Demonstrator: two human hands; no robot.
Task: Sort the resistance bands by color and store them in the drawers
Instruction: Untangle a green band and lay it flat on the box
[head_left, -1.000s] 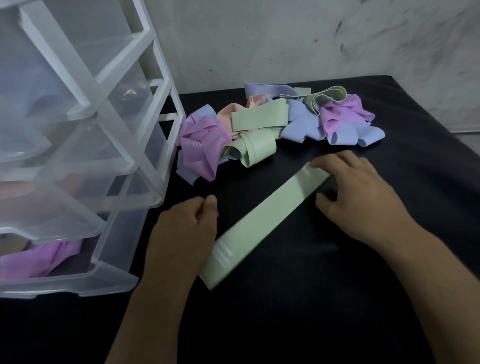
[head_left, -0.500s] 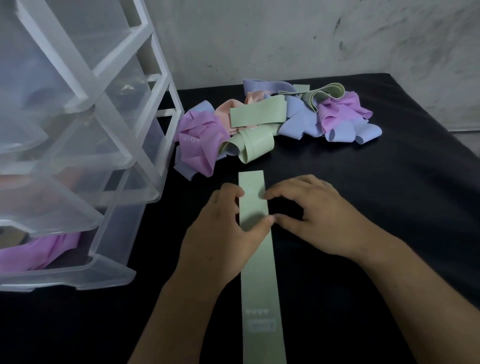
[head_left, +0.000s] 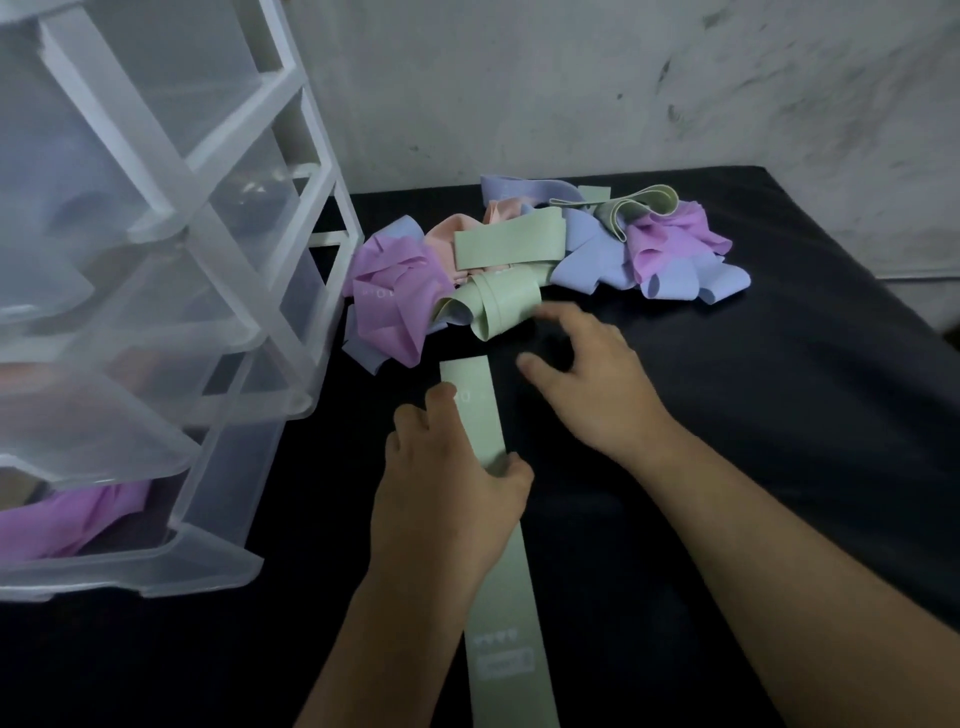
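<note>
A flat green resistance band (head_left: 480, 415) lies lengthwise on the black table, running from the pile toward me. My left hand (head_left: 452, 488) grips it near its middle, thumb on the right edge. My right hand (head_left: 587, 384) hovers open just right of the band's far end, fingers spread near a curled green band (head_left: 498, 306). Behind them lies a pile of bands: purple (head_left: 395, 301), light blue (head_left: 597, 254), peach (head_left: 457, 236) and green (head_left: 509, 241). The clear plastic drawer unit (head_left: 291, 249) stands at left; its bottom drawer holds a purple band (head_left: 72, 519).
The black table (head_left: 779, 415) ends at a grey stained wall (head_left: 571, 88) behind the pile. Its right edge drops off at the far right. The drawers jut out toward me at left.
My right hand has let go of the green band and moved up right toward the pile, fingers spreading. My left hand still holds the band's middle.
</note>
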